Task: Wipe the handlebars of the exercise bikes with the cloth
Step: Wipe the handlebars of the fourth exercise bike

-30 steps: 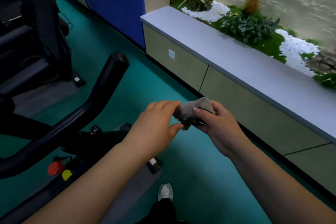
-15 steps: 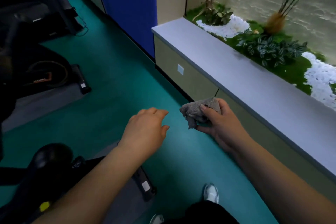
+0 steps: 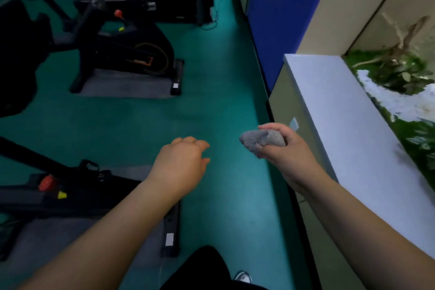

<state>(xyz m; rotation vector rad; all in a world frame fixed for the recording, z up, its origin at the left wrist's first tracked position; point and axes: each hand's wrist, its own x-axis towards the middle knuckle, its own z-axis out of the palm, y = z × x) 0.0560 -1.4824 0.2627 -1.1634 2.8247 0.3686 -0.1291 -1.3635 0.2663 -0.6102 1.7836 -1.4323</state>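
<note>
Bikes fill the left side: 1 bike (image 3: 122, 49) in the upper left, another bike (image 3: 70, 190) at lower left, cut off by the edge. I seem to be between bikes; next I must reach handlebars, which I cannot make out here. My right hand (image 3: 284, 150) grips the balled cloth (image 3: 261, 140) right of center. My left hand (image 3: 181, 165) hangs loosely curled, holding nothing.

head cam | looks forward-down at floor (image 3: 211, 106) | close over forearms | edges somewhat blurred
</note>
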